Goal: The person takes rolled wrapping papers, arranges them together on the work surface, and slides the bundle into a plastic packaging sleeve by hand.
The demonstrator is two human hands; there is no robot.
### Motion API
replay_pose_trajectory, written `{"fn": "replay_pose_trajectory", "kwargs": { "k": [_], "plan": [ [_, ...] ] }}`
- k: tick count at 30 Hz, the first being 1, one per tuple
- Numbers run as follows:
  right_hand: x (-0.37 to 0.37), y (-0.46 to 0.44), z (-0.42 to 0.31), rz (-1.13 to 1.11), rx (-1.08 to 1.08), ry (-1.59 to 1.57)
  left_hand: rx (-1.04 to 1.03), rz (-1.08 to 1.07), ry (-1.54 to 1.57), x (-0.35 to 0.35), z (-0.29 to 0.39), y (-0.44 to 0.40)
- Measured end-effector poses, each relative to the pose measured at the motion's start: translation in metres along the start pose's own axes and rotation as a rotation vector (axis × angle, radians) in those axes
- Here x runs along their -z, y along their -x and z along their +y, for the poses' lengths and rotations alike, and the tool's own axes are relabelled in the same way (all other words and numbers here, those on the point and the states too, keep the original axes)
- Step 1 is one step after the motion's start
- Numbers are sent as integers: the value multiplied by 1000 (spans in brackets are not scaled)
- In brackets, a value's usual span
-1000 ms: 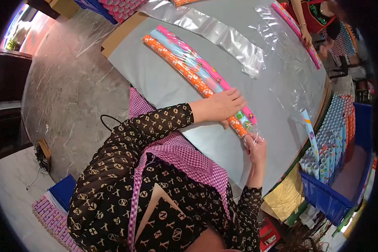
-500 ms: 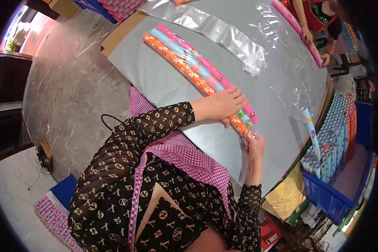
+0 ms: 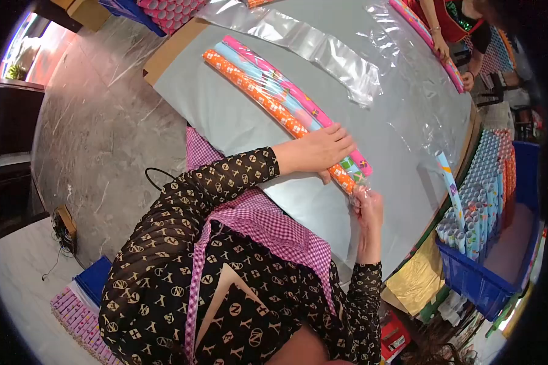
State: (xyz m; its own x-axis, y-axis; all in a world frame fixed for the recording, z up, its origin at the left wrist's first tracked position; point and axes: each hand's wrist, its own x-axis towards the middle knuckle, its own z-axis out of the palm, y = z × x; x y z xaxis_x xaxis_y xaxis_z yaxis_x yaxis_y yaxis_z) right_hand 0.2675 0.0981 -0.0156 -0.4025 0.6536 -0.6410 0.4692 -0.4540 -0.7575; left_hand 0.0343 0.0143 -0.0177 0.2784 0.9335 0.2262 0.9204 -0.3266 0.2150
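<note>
Three wrapping paper rolls lie side by side on the grey-covered table: an orange roll [image 3: 249, 85] with white gift prints, a light blue roll [image 3: 231, 57] and a pink roll [image 3: 298, 97]. Shiny clear plastic covers them like a sleeve. My left hand [image 3: 326, 149] rests across all three near their lower end, thumb on the orange side and fingers over the pink one. At that end my right hand [image 3: 369, 205] is closed, pinching the clear plastic sleeve [image 3: 360, 186] that extends past the roll tips. Its fingertips are partly hidden by the film.
Flat clear plastic sleeves [image 3: 310, 45] lie farther back on the table [image 3: 402, 201]. At the far right, a co-worker's hands [image 3: 441, 48] hold a pink roll [image 3: 415, 25]. A blue crate [image 3: 478, 283] of upright rolls stands beside the table's right edge; one light blue roll [image 3: 449, 182] sticks up higher.
My right hand has turned slightly and its fingers sit clearer at the sleeve end. My left hand stays across the rolls. The whole view has shifted a little.
</note>
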Motion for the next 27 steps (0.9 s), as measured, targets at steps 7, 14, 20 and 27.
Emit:
{"fn": "replay_pose_trajectory", "kwargs": {
  "k": [7, 14, 20, 27],
  "plan": [
    [6, 7, -4, 50, 46, 248, 5, -41, 79, -1, 1, 0],
    [-1, 16, -15, 117, 153, 89, 7, -16, 15, -4, 2, -4],
    [-8, 6, -15, 124, 138, 55, -2, 13, -8, -6, -1, -1],
    [-2, -3, -9, 66, 141, -18, -14, -17, -56, 0, 1, -1]
  ]
}}
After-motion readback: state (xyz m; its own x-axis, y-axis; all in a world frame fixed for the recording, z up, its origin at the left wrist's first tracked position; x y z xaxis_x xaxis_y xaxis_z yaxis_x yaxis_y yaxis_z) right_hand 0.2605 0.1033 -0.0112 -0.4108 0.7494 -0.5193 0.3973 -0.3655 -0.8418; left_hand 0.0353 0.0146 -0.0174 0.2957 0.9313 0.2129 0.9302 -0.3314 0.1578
